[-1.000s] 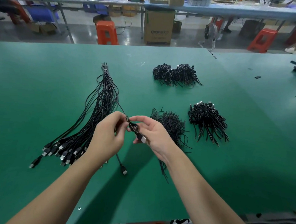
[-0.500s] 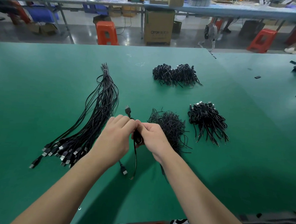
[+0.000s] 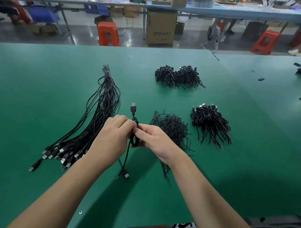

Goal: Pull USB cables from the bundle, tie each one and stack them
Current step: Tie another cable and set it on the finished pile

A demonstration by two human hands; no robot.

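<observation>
Head view showed both hands meeting above the green table (image 3: 44, 110): the left hand (image 3: 111, 139) and right hand (image 3: 155, 141) each pinched a coiled cable (image 3: 134, 139), its plug (image 3: 133, 107) sticking up, just right of the bundle (image 3: 95, 122).

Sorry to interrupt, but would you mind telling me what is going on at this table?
A person is tying up one USB cable: the left hand and right hand both pinch its small coil, with the plug sticking up. The untied bundle lies to the left on the green table; a stack of tied cables sits to the right.
</observation>
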